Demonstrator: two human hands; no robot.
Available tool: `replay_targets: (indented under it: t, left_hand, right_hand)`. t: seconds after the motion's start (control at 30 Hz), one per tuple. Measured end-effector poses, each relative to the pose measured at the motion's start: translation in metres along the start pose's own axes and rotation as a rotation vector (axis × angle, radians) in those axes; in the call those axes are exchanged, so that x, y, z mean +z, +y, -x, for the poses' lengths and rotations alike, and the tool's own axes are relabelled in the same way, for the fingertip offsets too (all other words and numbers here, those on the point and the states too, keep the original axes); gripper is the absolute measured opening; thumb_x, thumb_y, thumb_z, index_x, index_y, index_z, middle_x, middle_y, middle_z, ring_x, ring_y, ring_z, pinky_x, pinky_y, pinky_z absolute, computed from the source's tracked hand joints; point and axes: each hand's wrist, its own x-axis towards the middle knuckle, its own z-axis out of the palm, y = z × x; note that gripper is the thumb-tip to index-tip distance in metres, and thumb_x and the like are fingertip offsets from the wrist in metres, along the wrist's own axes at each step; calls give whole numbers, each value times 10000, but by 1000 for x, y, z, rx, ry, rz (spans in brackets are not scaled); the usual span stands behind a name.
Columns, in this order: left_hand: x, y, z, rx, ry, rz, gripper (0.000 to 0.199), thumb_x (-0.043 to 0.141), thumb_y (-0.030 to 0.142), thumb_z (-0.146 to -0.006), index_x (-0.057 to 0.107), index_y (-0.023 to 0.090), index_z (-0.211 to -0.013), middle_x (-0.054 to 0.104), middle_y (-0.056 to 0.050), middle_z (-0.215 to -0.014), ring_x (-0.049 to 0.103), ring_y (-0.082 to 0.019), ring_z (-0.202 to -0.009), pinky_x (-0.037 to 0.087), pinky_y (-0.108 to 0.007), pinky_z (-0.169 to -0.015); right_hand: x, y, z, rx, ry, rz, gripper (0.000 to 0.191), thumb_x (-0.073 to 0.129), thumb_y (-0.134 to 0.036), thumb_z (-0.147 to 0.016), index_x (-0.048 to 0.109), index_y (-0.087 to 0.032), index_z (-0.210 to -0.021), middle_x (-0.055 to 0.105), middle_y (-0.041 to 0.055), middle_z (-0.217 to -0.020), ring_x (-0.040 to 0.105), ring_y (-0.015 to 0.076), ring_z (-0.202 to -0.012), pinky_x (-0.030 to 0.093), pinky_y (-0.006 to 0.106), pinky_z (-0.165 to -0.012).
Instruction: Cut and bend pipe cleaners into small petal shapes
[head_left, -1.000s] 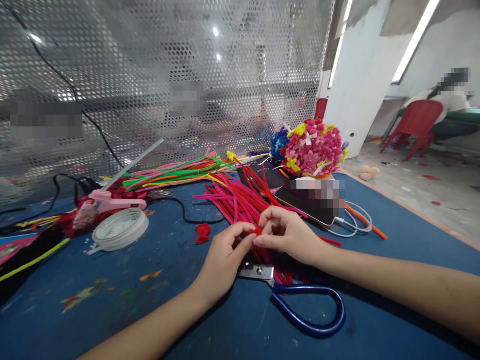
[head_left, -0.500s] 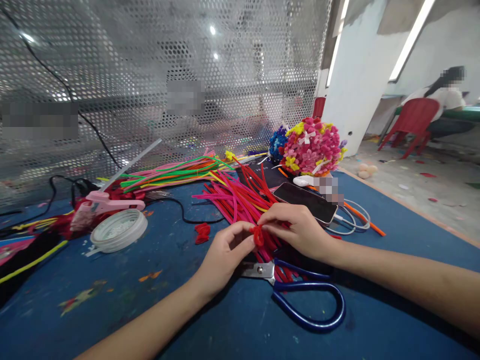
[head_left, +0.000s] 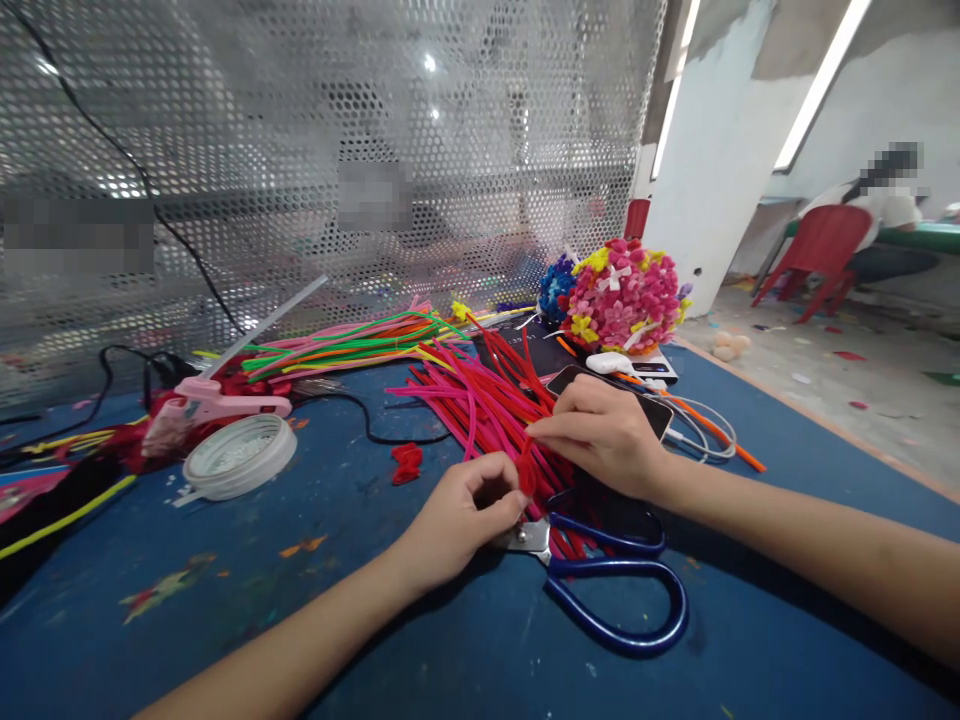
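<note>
A bent red pipe cleaner (head_left: 526,476) is pinched between the thumb and fingers of my left hand (head_left: 459,515). My right hand (head_left: 606,432) is closed in a pinch at its upper end, above and to the right of the left. Behind both hands spreads a bundle of red and magenta pipe cleaners (head_left: 476,395). Blue-handled scissors (head_left: 667,572) lie just in front, their blades partly hidden under my left hand. Left of that hand sits a small folded red pipe cleaner piece (head_left: 406,464) on the blue table (head_left: 360,640).
On the left are a pink glue gun (head_left: 217,402) and a round white container (head_left: 240,458) with small white bits. A phone (head_left: 654,412), cable (head_left: 724,445) and pipe-cleaner flower ball (head_left: 626,298) stand right. Behind rises a perforated metal panel (head_left: 300,150). A person (head_left: 896,205) sits far right.
My right hand has moved up and slightly right, drawing the red pipe cleaner out longer. My left hand has shifted a little right and down, still pinching it.
</note>
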Motion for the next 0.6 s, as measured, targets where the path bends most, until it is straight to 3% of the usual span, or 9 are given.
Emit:
replay_targets:
  t: [0.37,0.6]
  left_hand:
    - [0,3,-3,-8,16,-86,194,553,314,-740,492,163,-634,467,49,-553,416,-76,-502,322,-188,-479]
    - [-2,1,-3,6,30,79,185,531,338,-805,570,163,-760,614,-1,-707,553,-110,-657,417,-212,-603]
  right_hand:
    - [-4,19,-4,23,56,89,165,567,-295,-837,714,-244,-783,529,4,-639,449,119,-630,348,264,-568]
    - [-2,11,-2,7,119,5,140,569,-230,-837,708,-221,-826,529,6,-637,451,111,-617,360,259,-565]
